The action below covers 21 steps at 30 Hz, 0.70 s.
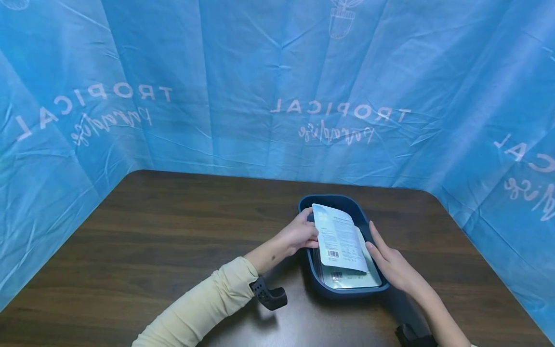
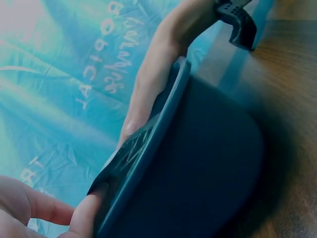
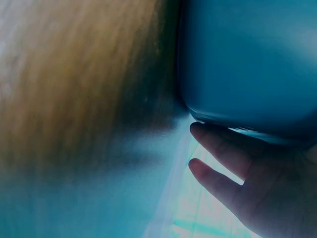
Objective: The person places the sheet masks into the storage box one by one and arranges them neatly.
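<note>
A dark blue oval-cornered basin [image 1: 325, 288] stands on the table with a stack of flat printed packets inside. My left hand [image 1: 299, 233] pinches the left edge of the top packet [image 1: 340, 236], a pale blue one with small print and a barcode; it lies raised and slightly bent over the others. Under it a pale green packet [image 1: 362, 280] shows, also with a barcode. My right hand [image 1: 392, 265] rests against the basin's right rim, fingers straight. In the left wrist view, the left fingers [image 2: 86, 213] are at the packets' edge, just over the basin rim [image 2: 148, 153].
The dark wood table [image 1: 173, 250] extends widely to the left of the basin and less far to the right. A blue curtain [image 1: 243, 96] with mirrored white lettering hangs along the table's back and sides. A black strap mount [image 1: 270, 294] is on the left wrist.
</note>
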Each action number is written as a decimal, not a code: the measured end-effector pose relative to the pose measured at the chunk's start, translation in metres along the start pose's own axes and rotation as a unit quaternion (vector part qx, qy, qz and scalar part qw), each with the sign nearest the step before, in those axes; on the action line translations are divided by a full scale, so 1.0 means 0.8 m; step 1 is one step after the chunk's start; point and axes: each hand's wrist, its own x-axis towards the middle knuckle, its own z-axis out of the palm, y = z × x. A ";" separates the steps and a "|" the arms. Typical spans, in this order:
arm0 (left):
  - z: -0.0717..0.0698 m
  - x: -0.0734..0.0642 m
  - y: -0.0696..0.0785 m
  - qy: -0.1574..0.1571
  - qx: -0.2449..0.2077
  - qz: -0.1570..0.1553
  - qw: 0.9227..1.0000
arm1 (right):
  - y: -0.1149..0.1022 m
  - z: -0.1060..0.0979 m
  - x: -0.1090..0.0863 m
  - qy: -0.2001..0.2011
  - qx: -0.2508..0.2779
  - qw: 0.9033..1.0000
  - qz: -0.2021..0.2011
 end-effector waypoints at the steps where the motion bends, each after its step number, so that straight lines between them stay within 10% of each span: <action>1: 0.002 0.000 0.000 -0.005 0.004 0.003 1.000 | 0.000 0.000 0.000 0.000 0.001 1.000 0.000; 15: 0.026 0.000 -0.007 0.002 0.077 -0.012 0.997 | 0.000 0.000 0.001 0.006 -0.002 1.000 -0.005; 21: 0.037 -0.009 -0.003 -0.023 0.207 -0.011 0.978 | -0.001 0.001 0.000 0.004 -0.002 1.000 -0.009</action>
